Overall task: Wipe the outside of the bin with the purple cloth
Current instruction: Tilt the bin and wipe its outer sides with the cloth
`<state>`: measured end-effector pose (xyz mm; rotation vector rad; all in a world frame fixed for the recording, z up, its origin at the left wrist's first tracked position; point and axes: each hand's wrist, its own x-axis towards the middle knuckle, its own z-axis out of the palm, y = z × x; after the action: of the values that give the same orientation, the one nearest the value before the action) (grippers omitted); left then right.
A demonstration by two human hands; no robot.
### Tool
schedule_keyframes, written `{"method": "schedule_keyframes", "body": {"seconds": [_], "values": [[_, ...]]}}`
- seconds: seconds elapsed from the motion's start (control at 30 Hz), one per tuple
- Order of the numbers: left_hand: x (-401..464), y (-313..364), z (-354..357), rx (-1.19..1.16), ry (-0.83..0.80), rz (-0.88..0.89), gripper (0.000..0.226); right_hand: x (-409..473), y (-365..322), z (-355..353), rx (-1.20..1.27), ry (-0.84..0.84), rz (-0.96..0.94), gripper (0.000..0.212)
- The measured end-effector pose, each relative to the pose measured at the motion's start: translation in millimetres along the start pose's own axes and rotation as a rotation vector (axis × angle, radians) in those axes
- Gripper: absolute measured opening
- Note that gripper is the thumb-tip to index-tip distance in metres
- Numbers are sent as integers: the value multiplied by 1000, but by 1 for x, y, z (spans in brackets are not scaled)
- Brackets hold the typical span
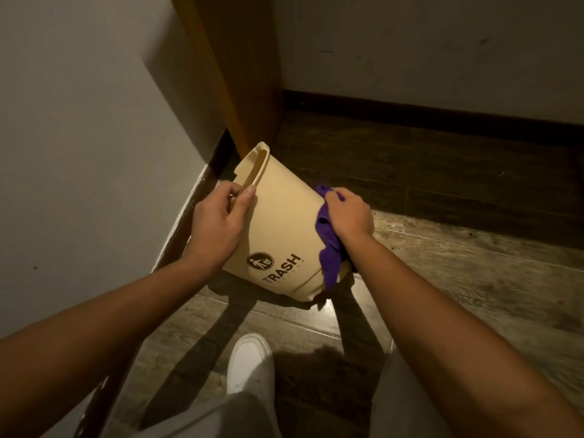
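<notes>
Beige trash bin (284, 222) tilted on wood floor (458, 263) in corner — printed "TRASH" plus litter pictogram. Left hand (218, 222) gripping rim; right hand (349, 216) closed on purple cloth (328, 254) — pressed to bin's side.

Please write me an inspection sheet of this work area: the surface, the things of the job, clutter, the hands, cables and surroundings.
Surface: wooden plank floor, lit near the person, dark toward the far wall.
Job's things: beige bin marked TRASH, tilted, with its opening turned away toward the corner, bottom edge near the floor; purple cloth pressed on its right side.
Clutter: nothing seen.
Hands: left hand in a closed grip on the bin's rim; right hand in a closed grip on the cloth, against the bin.
Cables: nothing seen.
Surroundings: pale wall on the left, wooden door frame in the corner, dark baseboard along the far wall, white shoe below the bin.
</notes>
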<state>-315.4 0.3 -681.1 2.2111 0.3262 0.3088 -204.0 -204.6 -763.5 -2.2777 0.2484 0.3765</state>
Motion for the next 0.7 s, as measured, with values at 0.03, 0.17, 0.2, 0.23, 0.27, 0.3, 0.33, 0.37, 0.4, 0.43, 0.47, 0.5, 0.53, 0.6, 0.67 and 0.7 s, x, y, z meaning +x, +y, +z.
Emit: {"method": "schedule_keyframes", "body": {"seconds": [0.03,0.17,0.2,0.23,0.27,0.3,0.33,0.37,0.4,0.43,0.47,0.5,0.53,0.6,0.67,0.7], "values": [[-2,0,-1,8,-13,12,30,2,7,-2,13,-10,20,38],[-11,1,-1,8,-54,38,35,5,38,-6,92,-49,132,34],[-12,1,-1,18,-61,49,34,4,45,-7,132,-61,172,33],[-12,1,-1,28,-71,58,33,4,51,-9,172,-72,213,33],[-11,1,-2,33,-84,64,33,3,55,-11,203,-78,247,33],[-9,1,-3,30,-101,65,34,2,56,-12,225,-72,268,34],[-6,2,-4,16,-117,60,33,0,54,-12,242,-48,267,35],[-3,3,-5,-8,-129,49,33,-3,50,-12,248,-9,241,36],[0,3,-7,-31,-137,38,32,-8,43,-11,243,33,187,36],[2,3,-7,-46,-142,31,33,-13,34,-10,238,62,109,37],[3,2,-8,-50,-145,28,35,-18,24,-9,243,72,26,37],[2,1,-8,-43,-147,30,36,-24,14,-7,258,70,-45,38],[2,0,-7,-29,-148,37,37,-30,5,-7,277,67,-98,38],[0,-1,-7,-11,-153,55,39,-41,-11,-8,317,68,-169,38],[-1,0,-6,-7,-170,61,40,-53,-24,-10,375,82,-230,38],[0,1,-4,1,-182,56,41,-59,-31,-11,411,94,-259,38]]}}
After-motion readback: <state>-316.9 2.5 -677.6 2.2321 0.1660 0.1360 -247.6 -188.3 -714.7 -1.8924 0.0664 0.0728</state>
